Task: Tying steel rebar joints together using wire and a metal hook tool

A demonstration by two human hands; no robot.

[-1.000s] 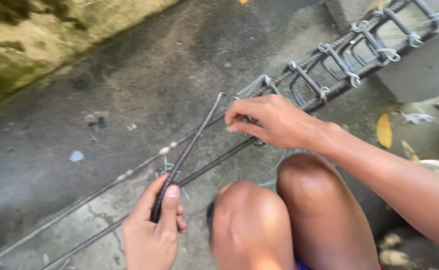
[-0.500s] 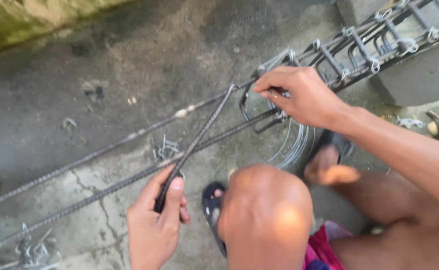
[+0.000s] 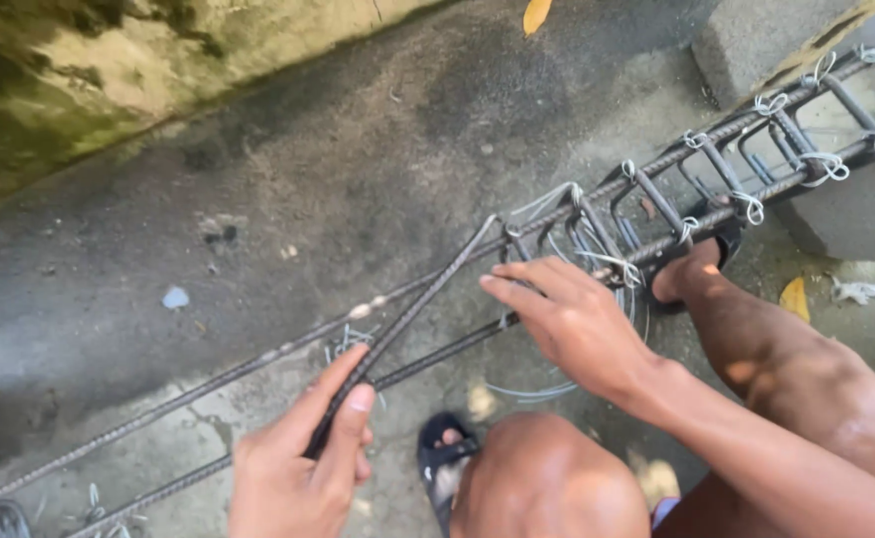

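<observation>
My left hand [image 3: 296,468] grips the near end of a dark metal tying hook [image 3: 407,314] that slants up to a rebar stirrup [image 3: 527,244]. Fingers extended, my right hand [image 3: 569,321] rests on that stirrup and the thin tie wire [image 3: 597,261] at its corner. The stirrup sits on two long ribbed rebars [image 3: 208,384] lying across the concrete ground. Further right, several stirrups [image 3: 716,174] are bound to the bars with twisted wire, forming a rebar cage. My knees and sandalled feet are beneath the bars.
A coil of thin wire [image 3: 557,389] lies on the ground under the cage. Short cut wire pieces [image 3: 343,344] lie by the bars. A concrete block [image 3: 856,214] supports the cage at right. A mossy wall [image 3: 79,90] runs along the upper left.
The view shifted so the cage sits further right. My right hand slid down from the stirrup's top onto its near side, fingers now stretched out. My left hand still grips the hook.
</observation>
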